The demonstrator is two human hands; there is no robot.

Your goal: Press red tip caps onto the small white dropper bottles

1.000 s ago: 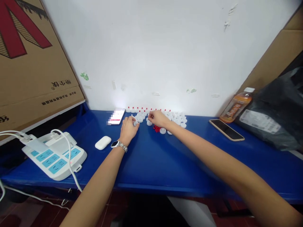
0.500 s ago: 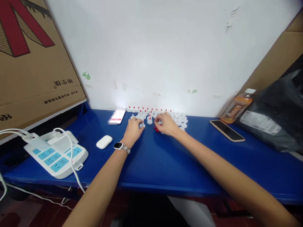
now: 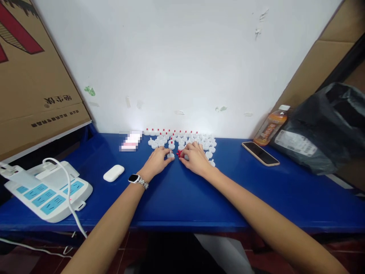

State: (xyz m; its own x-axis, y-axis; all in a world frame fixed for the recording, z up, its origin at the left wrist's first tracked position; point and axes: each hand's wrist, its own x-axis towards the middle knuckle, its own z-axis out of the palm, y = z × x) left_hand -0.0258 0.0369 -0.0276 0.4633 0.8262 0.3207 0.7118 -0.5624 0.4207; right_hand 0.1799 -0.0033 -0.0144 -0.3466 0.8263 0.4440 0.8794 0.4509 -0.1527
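My left hand [image 3: 157,160] pinches a white nozzle cap [image 3: 170,155] just above the blue table, its spout pointing up. To the right, my right hand [image 3: 195,156] has its fingers curled together at a small pile of red tips [image 3: 179,153]; what lies between the fingertips is hidden. A white cap with a red tip [image 3: 171,145] stands upright just beyond my hands. Along the wall runs a row of red-tipped white caps [image 3: 158,131]. Loose white caps [image 3: 212,144] lie in a heap behind and right of my right hand.
On the blue table [image 3: 182,201] are a white earbud case [image 3: 114,173], a blurred bright phone [image 3: 131,140] and a power strip [image 3: 48,198] with cables at left. At right lie a phone [image 3: 261,153], a drink bottle [image 3: 270,127] and a dark plastic bag [image 3: 319,129].
The camera view has shifted, so the scene sits further left. My right hand has lowered nearer the red tips and closer to my left hand, which still holds the white cap.
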